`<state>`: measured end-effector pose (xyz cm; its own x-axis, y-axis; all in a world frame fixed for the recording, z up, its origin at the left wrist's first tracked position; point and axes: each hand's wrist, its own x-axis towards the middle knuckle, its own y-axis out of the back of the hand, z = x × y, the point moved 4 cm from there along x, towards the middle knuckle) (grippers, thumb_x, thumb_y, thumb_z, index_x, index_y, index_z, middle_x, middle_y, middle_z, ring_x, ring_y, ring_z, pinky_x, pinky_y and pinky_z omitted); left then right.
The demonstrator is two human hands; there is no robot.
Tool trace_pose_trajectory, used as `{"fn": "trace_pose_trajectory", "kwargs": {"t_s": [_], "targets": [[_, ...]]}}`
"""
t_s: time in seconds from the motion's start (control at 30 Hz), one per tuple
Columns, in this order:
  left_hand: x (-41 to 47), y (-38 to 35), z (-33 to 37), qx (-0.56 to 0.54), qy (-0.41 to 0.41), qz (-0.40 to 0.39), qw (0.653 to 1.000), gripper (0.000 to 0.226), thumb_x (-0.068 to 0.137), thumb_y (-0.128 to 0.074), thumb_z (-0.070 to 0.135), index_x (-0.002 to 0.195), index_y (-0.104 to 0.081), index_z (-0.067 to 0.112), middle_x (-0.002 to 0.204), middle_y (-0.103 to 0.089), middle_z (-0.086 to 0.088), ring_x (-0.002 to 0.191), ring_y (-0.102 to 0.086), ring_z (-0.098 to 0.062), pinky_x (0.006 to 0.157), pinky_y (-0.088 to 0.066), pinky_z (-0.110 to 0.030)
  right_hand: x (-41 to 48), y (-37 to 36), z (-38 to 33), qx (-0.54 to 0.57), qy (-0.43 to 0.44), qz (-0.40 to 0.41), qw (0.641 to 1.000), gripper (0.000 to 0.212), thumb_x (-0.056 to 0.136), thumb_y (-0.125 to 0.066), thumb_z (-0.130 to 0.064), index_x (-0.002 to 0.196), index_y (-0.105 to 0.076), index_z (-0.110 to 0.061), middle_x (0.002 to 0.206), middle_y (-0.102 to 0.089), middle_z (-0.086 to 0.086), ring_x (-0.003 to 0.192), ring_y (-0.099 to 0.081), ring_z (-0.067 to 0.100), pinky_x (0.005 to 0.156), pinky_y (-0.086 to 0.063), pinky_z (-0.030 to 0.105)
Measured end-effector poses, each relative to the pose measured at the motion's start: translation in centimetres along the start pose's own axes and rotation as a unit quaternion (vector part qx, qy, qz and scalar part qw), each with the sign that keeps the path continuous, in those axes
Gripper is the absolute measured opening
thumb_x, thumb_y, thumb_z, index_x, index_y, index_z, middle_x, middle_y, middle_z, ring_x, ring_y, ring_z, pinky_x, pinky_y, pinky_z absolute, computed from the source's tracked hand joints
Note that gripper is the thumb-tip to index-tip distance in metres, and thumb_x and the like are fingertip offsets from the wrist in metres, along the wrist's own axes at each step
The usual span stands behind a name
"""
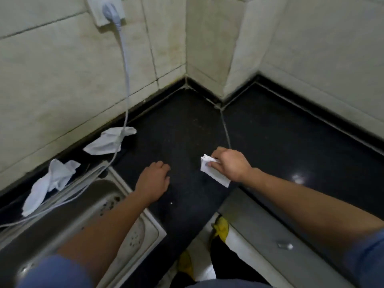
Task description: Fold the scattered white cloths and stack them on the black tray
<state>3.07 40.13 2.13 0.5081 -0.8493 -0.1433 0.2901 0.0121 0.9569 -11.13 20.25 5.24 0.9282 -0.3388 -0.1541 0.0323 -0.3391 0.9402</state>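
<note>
A folded white cloth [215, 173], a small narrow packet, sits just right of the frame's centre, low over the black counter [280, 142]. The right hand [229, 166] pinches it, thumb on top and fingers curled round its upper end. The lower end of the packet points toward the bottom right of the frame.

The left hand [153, 181] is just left of centre, well apart from the packet. It is palm down over the counter with fingers loosely bent, and it holds nothing. Whether the fingertips touch the surface cannot be told.

Two more cloths lie unfolded at the left of the frame. A crumpled cloth by the wall [108, 142] lies on the counter at middle left, against the foot of the tiled wall [52, 90]. A crumpled cloth beside the sink [48, 185] lies lower and further left, at the back rim of the metal sink [116, 181].

A pale cable [125, 80] hangs from a plug [111, 11] in a wall socket at the upper left. It crosses over the cloth by the wall and runs along the sink's rim.

The counter bends round a tiled corner at upper centre. Blue sleeves show at the bottom edges, and a yellow shoe [221, 227] shows on the floor at lower centre.
</note>
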Motion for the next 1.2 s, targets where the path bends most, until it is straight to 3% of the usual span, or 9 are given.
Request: {"fn": "trace_pose_trajectory", "kwargs": {"t_s": [0.3, 0.6, 0.8, 1.0, 1.2], "targets": [[2.1, -0.5, 18.8, 0.047, -0.266, -0.022, 0.963, 0.033, 0.092, -0.052, 0.025, 0.123, -0.056, 0.015, 0.117, -0.055, -0.005, 0.109, -0.051, -0.025, 0.091, -0.044, -0.04, -21.2, 3.4, 8.2, -0.053, -0.182, 0.099, 0.977, 0.03, 0.098, -0.047, -0.039, 0.112, -0.062, -0.017, 0.109, -0.056, 0.003, 0.091, -0.062, 0.03, 0.066, -0.04, 0.036], [-4.3, -6.4, 44.9, 0.112, -0.487, -0.036, 0.866, 0.032, 0.092, -0.051, 0.027, 0.122, -0.056, 0.016, 0.116, -0.056, -0.004, 0.108, -0.053, -0.024, 0.089, -0.045, -0.038, -48.7, 2.1, 16.7, -0.054, -0.38, 0.165, 0.909, 0.033, 0.099, -0.043, -0.043, 0.11, -0.06, -0.017, 0.105, -0.058, 0.002, 0.09, -0.06, 0.029, 0.065, -0.036, 0.034], [-13.6, -12.8, 63.9, 0.096, -0.58, -0.049, 0.807, 0.03, 0.091, -0.051, 0.027, 0.118, -0.057, 0.014, 0.114, -0.056, -0.006, 0.107, -0.053, -0.027, 0.088, -0.045, -0.04, -67.7, 0.8, 21.5, -0.07, -0.462, 0.172, 0.867, 0.032, 0.098, -0.044, -0.044, 0.103, -0.058, -0.016, 0.102, -0.06, 0.001, 0.094, -0.06, 0.026, 0.066, -0.04, 0.035], [-21.4, -16.8, 78.3, 0.092, -0.656, -0.062, 0.747, 0.03, 0.092, -0.05, 0.028, 0.119, -0.055, 0.017, 0.112, -0.055, -0.003, 0.105, -0.052, -0.024, 0.087, -0.043, -0.036, -83.8, 0.7, 24.9, -0.078, -0.547, 0.178, 0.814, 0.03, 0.097, -0.043, -0.045, 0.102, -0.057, -0.019, 0.101, -0.062, -0.001, 0.098, -0.058, 0.023, 0.07, -0.045, 0.037], [-23.6, -20.9, 91.2, 0.102, -0.716, -0.077, 0.686, 0.03, 0.091, -0.052, 0.026, 0.117, -0.057, 0.014, 0.112, -0.056, -0.006, 0.104, -0.054, -0.027, 0.085, -0.045, -0.039, -94.8, 0.0, 29.4, -0.072, -0.614, 0.189, 0.763, 0.035, 0.097, -0.043, -0.049, 0.095, -0.052, -0.015, 0.091, -0.065, 0.002, 0.084, -0.062, 0.03, 0.059, -0.036, 0.034]]}}
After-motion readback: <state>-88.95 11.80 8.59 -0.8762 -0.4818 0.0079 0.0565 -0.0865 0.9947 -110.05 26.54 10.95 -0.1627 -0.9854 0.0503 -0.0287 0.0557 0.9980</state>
